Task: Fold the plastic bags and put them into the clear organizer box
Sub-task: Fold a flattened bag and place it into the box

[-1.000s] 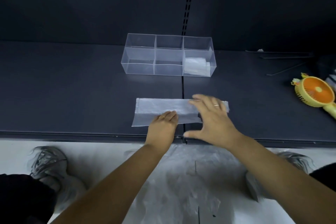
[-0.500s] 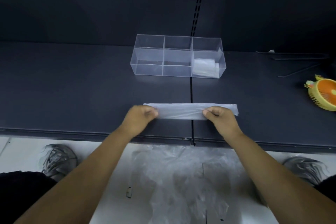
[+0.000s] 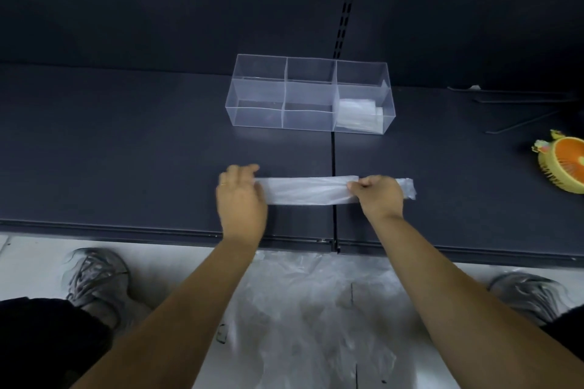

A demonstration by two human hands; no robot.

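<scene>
The bag (image 3: 308,194), folded into 1 narrow strip, lies near the shelf (image 3: 126,151) front edge, left hand (image 3: 241,197) curled over its left end, right hand (image 3: 380,197) pinching near its right end, with a stretch of shelf between them and the box (image 3: 257,112) beyond.

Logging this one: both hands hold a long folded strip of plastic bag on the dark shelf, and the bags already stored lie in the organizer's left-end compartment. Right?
Wrong compartment. The head view shows the stored bags in the right-end compartment of the organizer box. The rest holds: the left hand and right hand hold the folded strip on the dark shelf.
</scene>
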